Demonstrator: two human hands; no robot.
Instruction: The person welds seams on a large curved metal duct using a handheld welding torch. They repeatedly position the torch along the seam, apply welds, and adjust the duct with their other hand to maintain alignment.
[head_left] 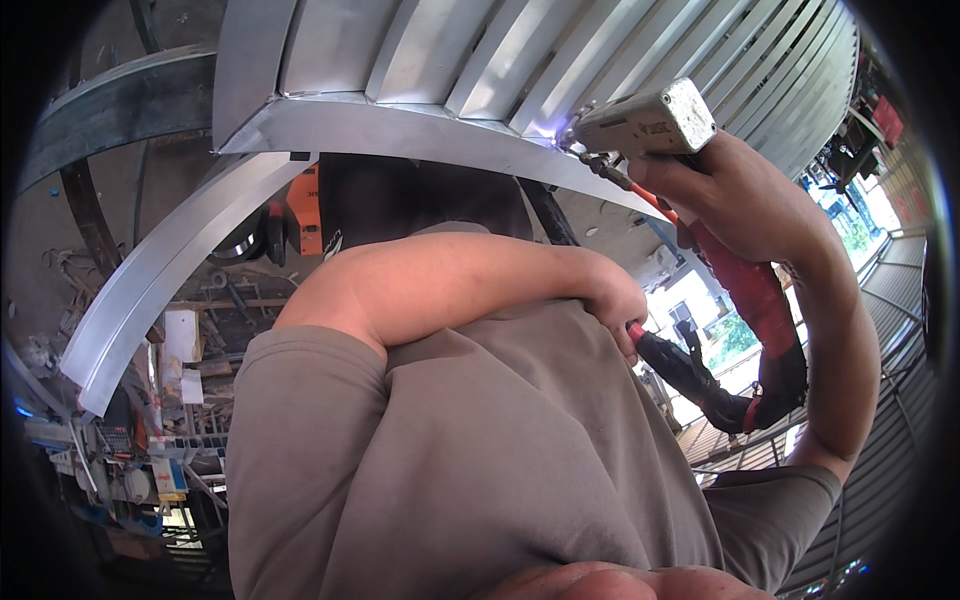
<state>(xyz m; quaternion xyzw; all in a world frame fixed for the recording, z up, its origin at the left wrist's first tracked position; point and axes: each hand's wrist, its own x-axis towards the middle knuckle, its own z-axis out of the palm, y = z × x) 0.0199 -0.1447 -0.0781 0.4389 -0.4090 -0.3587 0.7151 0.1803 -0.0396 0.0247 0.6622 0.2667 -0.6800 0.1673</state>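
A handheld welding gun [648,122] with a silver block-shaped head is gripped by my right hand [735,190]. At its nozzle a bright violet glow [553,138] meets the lower rim of a slatted metal panel [420,125], right by a slat's end. From under that hand hangs a thick hose [745,295], red above and wrapped in black below. It loops back toward my left hand [616,300], whose fingers are closed around its red end. My left forearm lies across my body; part of that grip is hidden.
A curved metal strip [160,260] juts out below the panel's left corner. Behind it are a dark beam [130,95], an orange object [305,210] and cluttered tools and boxes [165,470] at lower left. Corrugated wall [870,400] stands at right.
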